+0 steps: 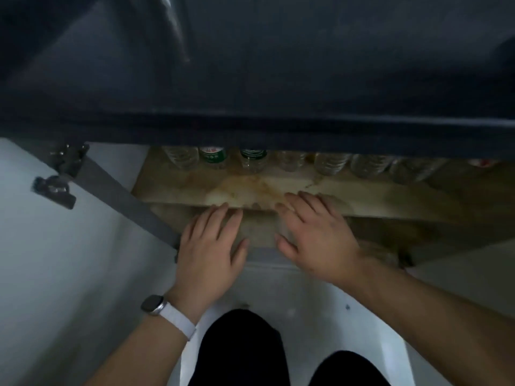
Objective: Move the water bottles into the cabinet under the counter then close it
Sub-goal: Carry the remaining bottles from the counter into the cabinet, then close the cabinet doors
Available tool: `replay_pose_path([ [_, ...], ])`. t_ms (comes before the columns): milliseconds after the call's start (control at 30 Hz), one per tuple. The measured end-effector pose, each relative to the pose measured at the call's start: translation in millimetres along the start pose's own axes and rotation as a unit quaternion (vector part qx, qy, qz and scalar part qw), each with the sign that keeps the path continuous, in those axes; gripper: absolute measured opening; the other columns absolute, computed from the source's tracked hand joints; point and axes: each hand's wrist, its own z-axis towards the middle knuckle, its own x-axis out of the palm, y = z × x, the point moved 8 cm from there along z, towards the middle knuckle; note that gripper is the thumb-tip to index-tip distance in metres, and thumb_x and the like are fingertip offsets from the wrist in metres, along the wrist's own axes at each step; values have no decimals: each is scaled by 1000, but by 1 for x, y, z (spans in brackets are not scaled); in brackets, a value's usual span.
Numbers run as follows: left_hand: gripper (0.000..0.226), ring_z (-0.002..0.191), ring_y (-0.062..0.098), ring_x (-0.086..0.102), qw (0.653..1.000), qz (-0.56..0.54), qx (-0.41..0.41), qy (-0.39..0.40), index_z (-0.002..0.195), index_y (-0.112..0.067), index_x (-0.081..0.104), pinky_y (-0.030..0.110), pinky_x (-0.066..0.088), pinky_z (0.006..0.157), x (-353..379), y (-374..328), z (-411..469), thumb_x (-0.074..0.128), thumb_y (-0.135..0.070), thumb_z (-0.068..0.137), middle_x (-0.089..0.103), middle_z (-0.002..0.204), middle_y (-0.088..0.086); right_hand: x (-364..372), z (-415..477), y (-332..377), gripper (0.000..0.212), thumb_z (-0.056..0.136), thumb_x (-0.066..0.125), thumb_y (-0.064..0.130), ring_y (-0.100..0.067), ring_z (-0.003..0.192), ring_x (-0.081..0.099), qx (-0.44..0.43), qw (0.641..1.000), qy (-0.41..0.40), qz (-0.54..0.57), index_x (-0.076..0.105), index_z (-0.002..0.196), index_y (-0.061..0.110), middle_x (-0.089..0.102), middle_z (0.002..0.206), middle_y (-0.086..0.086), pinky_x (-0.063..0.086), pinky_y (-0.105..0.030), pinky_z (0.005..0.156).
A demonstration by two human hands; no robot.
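Several clear water bottles (331, 162) stand in a row at the back of the open cabinet, two of them with green labels (213, 157). Their tops are hidden by the dark counter (250, 79) overhead. The cabinet's stained shelf (362, 196) lies in front of them. My left hand (211, 246) and my right hand (315, 235) hover palm down over the shelf's front edge, fingers spread, holding nothing. A white-strapped watch sits on my left wrist.
The left cabinet door (55, 260) stands swung open, white inside, with metal hinges (60, 179) near its top. Part of the right door (473, 268) shows at the right edge. My dark-trousered knees (242, 352) are over the pale floor below.
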Motion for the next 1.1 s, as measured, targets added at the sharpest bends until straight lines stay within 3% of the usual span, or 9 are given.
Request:
replay_pose_path([
  [267,47,118,39,57,995,-17,11,102,128,-11,66,52,45,97,-108,-68,-27,55,-36,90,62,131,16,-88,-87,6,56,86,45,48,-36,111,58,30,994,102,18,65,122,10,61,124,-14,46,-47,97],
  [433,50,122,37,54,988,9,12,155,130,-14,65,52,46,98,-177,-99,-32,49,-41,91,61,135,14,-158,-136,1,50,87,54,44,-36,111,56,55,992,109,26,63,123,10,60,124,-13,44,-46,99],
  [600,45,124,36,56,982,22,-9,186,131,-16,61,52,44,101,-236,-115,-44,65,-36,91,59,136,14,-212,-173,-11,53,91,38,51,-29,120,48,92,987,128,17,56,127,18,55,129,-6,36,-42,103],
  [800,46,130,32,50,969,56,-52,235,135,-16,56,50,39,107,-266,-93,-60,60,-35,93,56,139,11,-230,-219,-63,57,90,33,57,-26,125,43,193,970,146,-5,48,132,22,49,135,-4,36,-41,100],
  [1100,51,143,37,31,937,132,-152,285,139,-19,53,59,28,112,-252,5,-70,58,-42,93,40,154,14,-218,-256,-145,61,89,32,61,-30,129,41,288,938,173,-91,47,133,21,43,142,-7,35,-51,107],
])
